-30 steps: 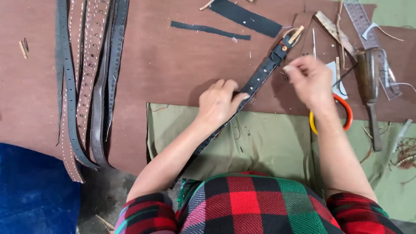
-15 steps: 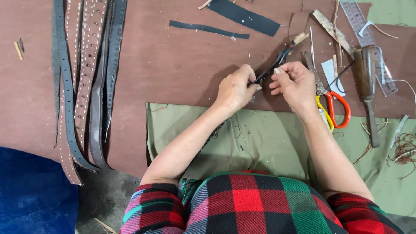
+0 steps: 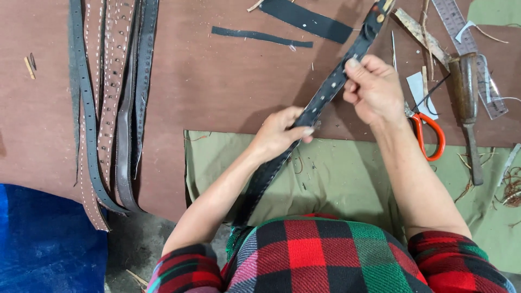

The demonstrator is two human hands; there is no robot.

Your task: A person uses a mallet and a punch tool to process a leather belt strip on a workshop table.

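A long dark leather strap (image 3: 325, 95) with a row of punched holes runs diagonally from my lap up to the top right. My left hand (image 3: 279, 133) pinches the strap near its middle, fingers wrapped over it. Higher up, my right hand (image 3: 372, 89) grips the strap's edge between thumb and fingers. The strap's lower end is hidden under my left forearm and plaid shirt.
Several finished leather straps (image 3: 111, 103) lie side by side at the left on the brown board (image 3: 217, 81). Orange-handled scissors (image 3: 429, 133), a wooden-handled tool (image 3: 469, 103), a metal ruler (image 3: 469, 49) and black offcuts (image 3: 306, 13) are at the right and top. A green cloth (image 3: 336, 179) covers the near edge.
Half a second ago both hands were close together on the strap. Now they have moved apart along it, the left hand lower, the right hand higher.
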